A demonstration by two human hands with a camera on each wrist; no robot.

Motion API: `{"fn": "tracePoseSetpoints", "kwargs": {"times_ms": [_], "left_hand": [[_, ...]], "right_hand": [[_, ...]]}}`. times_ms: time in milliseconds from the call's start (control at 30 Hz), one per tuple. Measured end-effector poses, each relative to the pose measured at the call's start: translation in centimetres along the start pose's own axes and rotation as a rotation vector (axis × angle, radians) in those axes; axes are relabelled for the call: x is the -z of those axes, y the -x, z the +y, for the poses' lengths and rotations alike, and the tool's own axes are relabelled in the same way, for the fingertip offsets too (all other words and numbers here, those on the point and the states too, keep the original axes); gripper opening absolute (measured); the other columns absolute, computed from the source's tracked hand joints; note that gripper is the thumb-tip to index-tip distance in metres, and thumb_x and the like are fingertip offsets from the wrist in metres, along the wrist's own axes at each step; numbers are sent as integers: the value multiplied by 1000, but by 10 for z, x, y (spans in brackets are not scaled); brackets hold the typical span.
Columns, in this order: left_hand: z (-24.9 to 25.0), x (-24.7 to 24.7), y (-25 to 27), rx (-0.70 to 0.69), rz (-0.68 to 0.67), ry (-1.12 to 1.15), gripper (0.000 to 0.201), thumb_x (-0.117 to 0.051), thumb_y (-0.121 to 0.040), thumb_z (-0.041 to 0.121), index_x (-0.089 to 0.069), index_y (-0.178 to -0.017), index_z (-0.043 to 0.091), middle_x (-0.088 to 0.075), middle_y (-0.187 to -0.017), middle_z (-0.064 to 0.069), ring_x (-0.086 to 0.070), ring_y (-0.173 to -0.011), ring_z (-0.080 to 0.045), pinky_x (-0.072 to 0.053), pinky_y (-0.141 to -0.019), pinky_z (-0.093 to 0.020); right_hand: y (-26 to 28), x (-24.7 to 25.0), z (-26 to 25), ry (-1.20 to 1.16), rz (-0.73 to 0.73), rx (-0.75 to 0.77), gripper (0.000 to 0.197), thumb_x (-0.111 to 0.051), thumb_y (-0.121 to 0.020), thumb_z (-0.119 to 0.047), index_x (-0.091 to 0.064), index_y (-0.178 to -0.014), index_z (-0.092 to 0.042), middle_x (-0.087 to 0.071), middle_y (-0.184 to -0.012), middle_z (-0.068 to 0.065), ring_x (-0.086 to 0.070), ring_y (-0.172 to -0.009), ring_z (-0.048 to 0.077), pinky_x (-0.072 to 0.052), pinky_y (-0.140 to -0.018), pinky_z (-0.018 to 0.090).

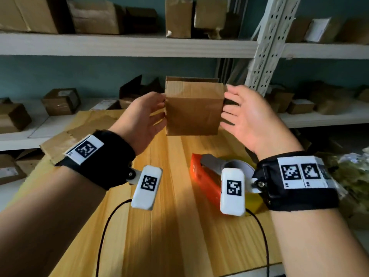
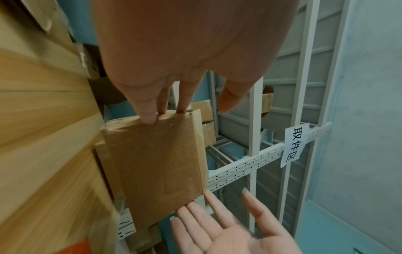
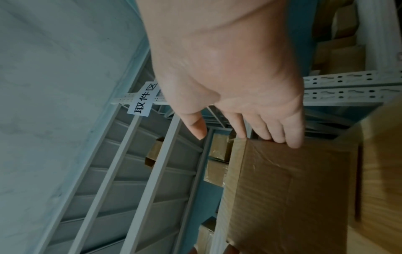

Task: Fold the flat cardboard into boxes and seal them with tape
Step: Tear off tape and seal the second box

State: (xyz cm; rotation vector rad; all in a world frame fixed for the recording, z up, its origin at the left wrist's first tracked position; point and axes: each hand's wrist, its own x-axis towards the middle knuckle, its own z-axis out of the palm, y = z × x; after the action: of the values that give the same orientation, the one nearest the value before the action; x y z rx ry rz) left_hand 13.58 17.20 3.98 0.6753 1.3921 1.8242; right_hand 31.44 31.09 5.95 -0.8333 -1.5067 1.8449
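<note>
A small brown cardboard box (image 1: 193, 110) with taped, glossy faces sits upright between my two hands over the far part of the wooden table (image 1: 169, 216). My left hand (image 1: 146, 116) touches its left side with straight fingers (image 2: 150, 115). My right hand (image 1: 247, 118) is spread wide, its fingertips (image 3: 291, 139) against the box's right edge (image 3: 282, 189). Neither hand curls round the box (image 2: 156, 163). I cannot tell whether the box rests on the table or hangs between the fingertips.
An orange tape dispenser (image 1: 203, 176) lies on the table under my right wrist. Flat cardboard (image 1: 79, 130) lies at the table's far left. White shelves (image 1: 123, 45) with several parcels stand behind, and a perforated upright (image 1: 273, 37) rises at the right.
</note>
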Motion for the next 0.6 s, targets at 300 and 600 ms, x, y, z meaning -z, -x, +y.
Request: {"fn": "tracePoseSetpoints", "kwargs": {"times_ms": [300, 600], "left_hand": [[-45, -28, -51, 128, 59, 18, 29, -66, -93, 29, -66, -119, 17, -63, -130, -2, -60, -120, -21, -50, -108, -36], [-49, -29, -49, 181, 108, -9, 39, -62, -97, 34, -63, -131, 16, -54, -150, -12, -47, -144, -29, -35, -123, -49]], "right_hand": [[-33, 30, 17, -88, -4, -211, 53, -47, -96, -9, -45, -149, -9, -41, -162, 15, -44, -145, 30, -37, -117, 46], [-38, 40, 14, -198, 71, -257, 85, -54, -90, -9, -18, -166, -20, -23, -167, 30, -24, -157, 43, -23, -127, 61]]}}
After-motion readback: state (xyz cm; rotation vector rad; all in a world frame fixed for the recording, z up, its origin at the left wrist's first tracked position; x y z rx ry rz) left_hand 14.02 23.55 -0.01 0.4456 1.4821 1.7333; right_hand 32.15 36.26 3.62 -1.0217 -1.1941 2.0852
